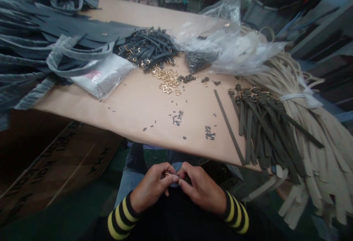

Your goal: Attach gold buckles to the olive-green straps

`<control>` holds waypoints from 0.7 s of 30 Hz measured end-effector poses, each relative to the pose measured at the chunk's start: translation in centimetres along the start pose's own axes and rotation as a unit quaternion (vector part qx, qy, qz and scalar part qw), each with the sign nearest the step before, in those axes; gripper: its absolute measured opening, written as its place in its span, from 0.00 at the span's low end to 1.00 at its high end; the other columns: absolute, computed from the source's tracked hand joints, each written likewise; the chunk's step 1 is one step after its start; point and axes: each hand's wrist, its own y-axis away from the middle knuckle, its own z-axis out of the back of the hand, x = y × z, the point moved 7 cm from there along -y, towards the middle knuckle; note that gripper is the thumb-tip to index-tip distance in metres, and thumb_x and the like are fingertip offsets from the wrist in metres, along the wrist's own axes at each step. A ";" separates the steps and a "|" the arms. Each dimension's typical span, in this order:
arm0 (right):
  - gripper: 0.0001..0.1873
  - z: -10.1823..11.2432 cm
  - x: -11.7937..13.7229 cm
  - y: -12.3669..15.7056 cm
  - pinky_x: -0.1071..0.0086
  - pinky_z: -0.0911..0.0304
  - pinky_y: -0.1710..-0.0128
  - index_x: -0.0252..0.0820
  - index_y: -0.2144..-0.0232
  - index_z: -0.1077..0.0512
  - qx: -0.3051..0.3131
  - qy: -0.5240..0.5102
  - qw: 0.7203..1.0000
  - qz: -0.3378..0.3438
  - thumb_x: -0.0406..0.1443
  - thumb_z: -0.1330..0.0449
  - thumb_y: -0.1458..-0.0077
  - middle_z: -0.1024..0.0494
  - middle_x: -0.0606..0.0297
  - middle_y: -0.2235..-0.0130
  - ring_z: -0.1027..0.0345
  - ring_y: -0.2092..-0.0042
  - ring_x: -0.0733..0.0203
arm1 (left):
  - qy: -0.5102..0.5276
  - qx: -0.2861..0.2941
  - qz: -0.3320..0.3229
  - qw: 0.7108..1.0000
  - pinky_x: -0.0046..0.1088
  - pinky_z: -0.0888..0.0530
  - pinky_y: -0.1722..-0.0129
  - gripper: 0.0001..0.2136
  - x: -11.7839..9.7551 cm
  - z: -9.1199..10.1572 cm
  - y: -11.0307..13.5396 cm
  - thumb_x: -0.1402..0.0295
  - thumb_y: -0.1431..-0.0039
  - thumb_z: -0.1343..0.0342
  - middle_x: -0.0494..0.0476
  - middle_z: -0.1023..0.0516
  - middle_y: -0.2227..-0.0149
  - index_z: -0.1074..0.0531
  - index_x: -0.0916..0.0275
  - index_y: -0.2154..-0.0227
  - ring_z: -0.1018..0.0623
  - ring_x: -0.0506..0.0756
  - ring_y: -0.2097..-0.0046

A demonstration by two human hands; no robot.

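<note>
My left hand [154, 185] and my right hand [203, 186] meet above my lap, below the front edge of the table. Thumbs and fingertips of both are pinched together, almost touching. A thin, light sliver shows at the left fingertips; it is too small to name. What the right fingers hold is hidden. On the table beyond lie small dark metal clips in two loose groups, one [178, 117] ahead of my hands and another [210, 133] to the right. Farther back is a heap of gold-coloured buckles [167, 79].
Dark straps with buckles [149, 48] are heaped at the back. Olive straps [256, 123] and bundled beige strips [320, 141] overhang the right edge. Grey strips [24, 57] cover the left side, beside a plastic-wrapped packet [103, 77]. Clear bags [237, 49] lie behind. A cardboard box [55, 163] stands below left.
</note>
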 end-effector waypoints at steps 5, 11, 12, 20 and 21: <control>0.03 1.3 1.2 -0.1 0.73 0.47 0.72 0.41 0.73 0.40 0.009 0.065 0.998 0.017 0.29 0.49 0.51 0.33 0.67 0.74 0.39 0.71 0.64 | -0.006 -0.037 -0.053 0.998 0.22 0.35 0.77 0.07 -1.7 0.7 0.5 0.66 0.51 0.49 0.48 0.37 0.78 0.37 0.65 0.77 0.34 0.47 0.77; 0.05 5.2 2.8 -1.5 0.75 0.45 0.70 0.40 0.69 0.38 0.024 0.080 0.996 0.033 0.29 0.49 0.51 0.32 0.68 0.73 0.38 0.71 0.66 | 0.060 -0.050 -0.065 0.995 0.20 0.36 0.81 0.11 -3.0 1.1 -0.2 0.59 0.49 0.53 0.46 0.37 0.82 0.40 0.63 0.76 0.34 0.46 0.80; 0.05 5.8 3.1 -1.9 0.75 0.46 0.71 0.40 0.68 0.38 0.028 0.091 0.995 0.040 0.29 0.49 0.51 0.31 0.68 0.73 0.38 0.71 0.66 | 0.068 -0.053 -0.063 0.994 0.20 0.37 0.82 0.12 -3.2 1.2 -0.4 0.59 0.48 0.54 0.46 0.37 0.83 0.41 0.63 0.77 0.35 0.46 0.82; 0.07 9.4 3.9 -7.4 0.75 0.41 0.69 0.37 0.67 0.34 0.021 0.127 0.988 0.086 0.32 0.46 0.51 0.27 0.64 0.70 0.35 0.70 0.66 | 0.054 -0.149 -0.086 0.984 0.16 0.44 0.89 0.15 -4.1 4.5 -3.4 0.54 0.51 0.54 0.41 0.41 0.89 0.43 0.62 0.78 0.42 0.43 0.88; 0.07 10.4 3.5 -8.5 0.75 0.41 0.69 0.36 0.67 0.33 0.005 0.130 0.988 0.088 0.33 0.46 0.51 0.27 0.63 0.70 0.34 0.70 0.67 | 0.055 -0.157 -0.079 0.983 0.16 0.45 0.89 0.16 -3.8 4.9 -3.9 0.53 0.51 0.55 0.41 0.41 0.90 0.43 0.62 0.79 0.43 0.43 0.88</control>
